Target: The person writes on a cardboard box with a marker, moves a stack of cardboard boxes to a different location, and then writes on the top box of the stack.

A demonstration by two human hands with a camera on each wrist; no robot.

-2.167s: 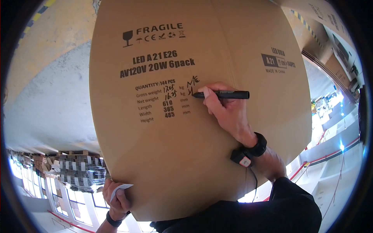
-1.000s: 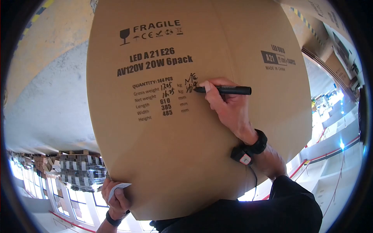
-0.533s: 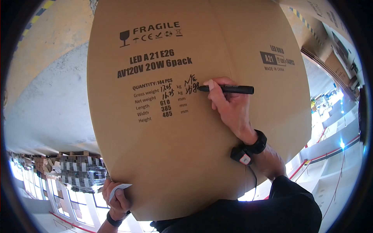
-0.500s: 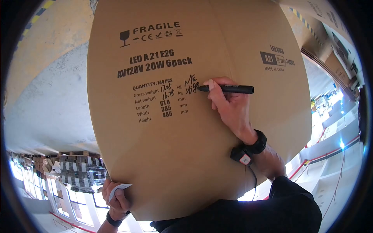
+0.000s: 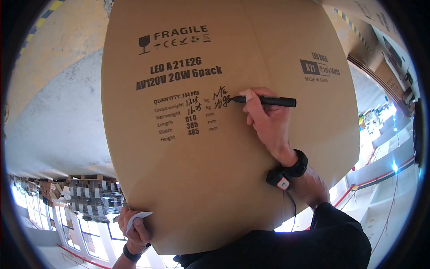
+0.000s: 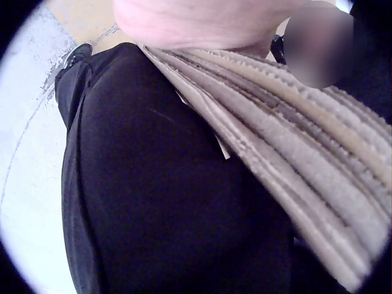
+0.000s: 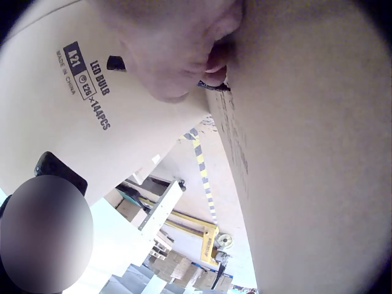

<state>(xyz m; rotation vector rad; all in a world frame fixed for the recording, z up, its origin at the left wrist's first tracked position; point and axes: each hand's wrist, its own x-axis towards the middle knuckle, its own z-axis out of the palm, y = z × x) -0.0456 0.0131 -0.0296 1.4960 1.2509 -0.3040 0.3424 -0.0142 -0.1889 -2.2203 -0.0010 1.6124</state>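
A large flat cardboard sheet [image 5: 192,179] with black print lies across the lap in the head view. My right hand [image 5: 268,123] pinches a black marker [image 5: 280,101], its tip at the end of handwritten marks [image 5: 222,98] beside the printed weights. At the sheet's lower left corner my left hand [image 5: 134,226] grips the edge, with a small white paper [image 5: 139,216] at its fingers. The left wrist view shows several stacked cardboard layers [image 6: 263,135] under that hand [image 6: 196,21]. In the right wrist view the right hand [image 7: 171,49] holds the marker against the board.
Wrapped stacks of boxes [image 5: 94,197] stand on pallets at the left. More printed cardboard [image 5: 374,15] is at the upper right. A yellow pallet jack [image 7: 208,242] and a striped floor line [image 7: 202,165] appear in the right wrist view. A black-clad leg [image 6: 153,171] is under the layers.
The right hand has moved to the right with the marker, and more handwritten strokes stand below the first ones. The sheet has shifted slightly. The left hand keeps its grip at the corner.
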